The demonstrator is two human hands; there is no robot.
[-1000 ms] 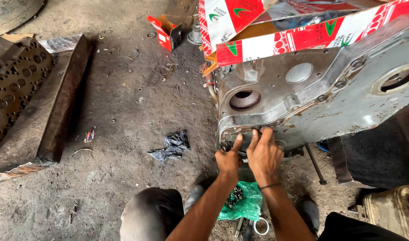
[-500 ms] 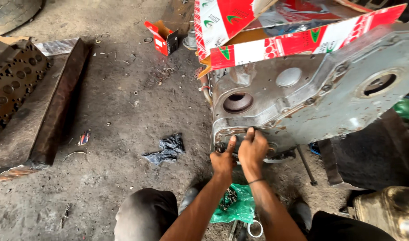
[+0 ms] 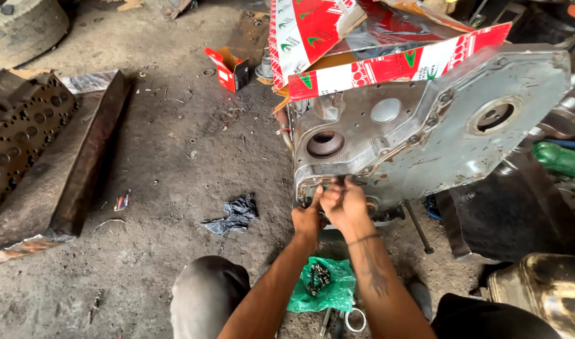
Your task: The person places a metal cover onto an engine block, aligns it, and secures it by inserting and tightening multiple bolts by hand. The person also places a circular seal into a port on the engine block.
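Both hands, left [image 3: 307,218] and right [image 3: 342,204], press clenched against the grey engine cover's [image 3: 438,135] lower edge.

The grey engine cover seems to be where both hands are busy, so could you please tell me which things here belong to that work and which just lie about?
In hand: left hand, right hand, grey engine cover, green bag of small parts.

Lying about: black rag, small red box, cylinder head, tyre, green bottle.

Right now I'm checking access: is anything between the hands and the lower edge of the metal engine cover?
Nothing visible. The left hand and right hand are already on the lower edge of the grey engine cover, side by side.
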